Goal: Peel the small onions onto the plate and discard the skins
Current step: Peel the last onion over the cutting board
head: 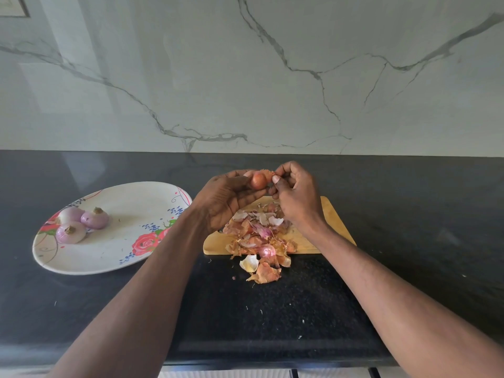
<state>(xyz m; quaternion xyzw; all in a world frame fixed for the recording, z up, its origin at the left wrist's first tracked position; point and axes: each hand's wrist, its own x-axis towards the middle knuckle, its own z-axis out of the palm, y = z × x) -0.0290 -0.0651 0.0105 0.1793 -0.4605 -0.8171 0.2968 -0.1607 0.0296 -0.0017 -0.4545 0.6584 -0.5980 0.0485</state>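
- A black speckled countertop (81,296) runs the full width, its near edge at the bottom of the view; behind it rises a pale marble-look wall (245,77) with grey veins.
- At the left, an oval plate (90,259) with a red rose and blue flower print sits flat on the counter. Three peeled onions (81,222), pale purple, lie clustered at its left end, touching one another.
- The left hand (223,200) is raised above the far end of the board, fingers curled, and grips one small onion (258,180) between the thumb and the fingertips. That onion is orange-brown and glossy, with skin on it.
- Just beside it, the right hand (296,199) has its fingers curled in; thumb and forefinger are pinched narrowly on a flap of dry skin (268,173) that stands off the top of the held onion.
- Below the hands, a wooden cutting board (338,227) lies on the counter, right of the plate and apart from it.
- A heap of loose skins (253,236), orange, pink and white, covers the board's left part and spills over its near edge onto the counter; too many to count. One pink bulb (266,251) shows among them at the board's near edge; whether it is whole cannot be told.
- A few tiny skin flecks (260,312) lie scattered on the counter nearer the viewer.
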